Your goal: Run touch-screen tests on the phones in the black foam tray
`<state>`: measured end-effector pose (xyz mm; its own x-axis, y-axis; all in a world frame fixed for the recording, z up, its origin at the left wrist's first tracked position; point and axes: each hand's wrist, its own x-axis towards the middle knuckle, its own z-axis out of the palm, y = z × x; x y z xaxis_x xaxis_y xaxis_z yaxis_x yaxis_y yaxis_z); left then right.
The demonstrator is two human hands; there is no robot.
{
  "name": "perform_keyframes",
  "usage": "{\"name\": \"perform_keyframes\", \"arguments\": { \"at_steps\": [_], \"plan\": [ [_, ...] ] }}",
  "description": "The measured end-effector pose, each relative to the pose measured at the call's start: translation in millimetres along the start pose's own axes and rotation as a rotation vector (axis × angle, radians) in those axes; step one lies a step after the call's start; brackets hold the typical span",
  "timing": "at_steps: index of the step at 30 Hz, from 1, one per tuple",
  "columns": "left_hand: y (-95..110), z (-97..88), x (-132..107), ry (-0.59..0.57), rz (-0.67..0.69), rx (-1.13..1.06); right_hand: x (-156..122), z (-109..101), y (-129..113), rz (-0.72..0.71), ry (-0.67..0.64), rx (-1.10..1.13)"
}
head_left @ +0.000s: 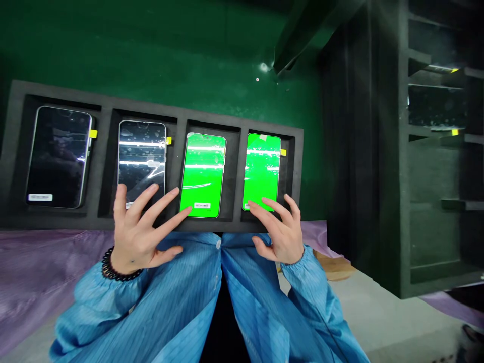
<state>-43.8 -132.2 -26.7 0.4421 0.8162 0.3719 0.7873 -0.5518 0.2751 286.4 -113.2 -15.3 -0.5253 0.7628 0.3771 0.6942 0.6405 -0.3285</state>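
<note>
Phones (56, 156) lie singly in the four compartments of a dark tray (108, 121) at the green counter (151, 70). From here, the two at the right glow bright green; the left two are dark. The left hand (138, 234) is spread open, gripping nothing, index fingertip at the third phone's lower left corner (204, 176). The right hand (280, 232), also open, has fingertips over the fourth phone's lower end (260, 174).
</note>
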Motion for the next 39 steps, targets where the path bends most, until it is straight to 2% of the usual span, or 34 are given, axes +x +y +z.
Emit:
{"name": "perform_keyframes", "arguments": {
  "at_steps": [2,6,10,12,15,18,21,25,29,32,36,39],
  "plan": [
    [1,-0.7,2,-0.004,-0.001,-0.007,0,0,0,0.002,0.004,0.012],
    [1,-1.2,5,0.092,0.039,-0.033,0,0,-1,0.004,0.129,0.025],
    [1,-1.9,7,0.005,0.071,0.045,2,-2,-2,0.022,0.018,0.021],
    [1,-1.9,6,0.01,0.075,0.075,3,-2,-2,0.024,-0.008,0.028],
    [1,-1.6,2,0.063,0.02,0.035,2,-2,-2,0.025,0.075,0.026],
    [0,-1.5,-1,0.037,-0.017,-0.002,2,-1,-2,0.016,0.123,0.007],
    [0,-1.2,-2,0.034,0.007,0.032,3,-1,-2,0.006,0.115,-0.012],
    [0,-0.7,0,0.018,0.02,0.046,5,-3,-3,0.009,0.02,-0.001],
    [0,-0.9,1,0.013,0.027,0.085,4,-1,-2,0.029,0.103,0.028],
    [0,-0.1,-2,0.001,0.017,0.086,1,3,-2,0.042,0.118,0.022],
    [4,-0.8,-4,0.022,-0.074,0.002,1,-3,-3,0.034,0.071,0.067],
    [7,-8.2,10,0.002,-0.159,-0.088,9,-16,6,0.081,-0.045,0.181]
  ]
}}
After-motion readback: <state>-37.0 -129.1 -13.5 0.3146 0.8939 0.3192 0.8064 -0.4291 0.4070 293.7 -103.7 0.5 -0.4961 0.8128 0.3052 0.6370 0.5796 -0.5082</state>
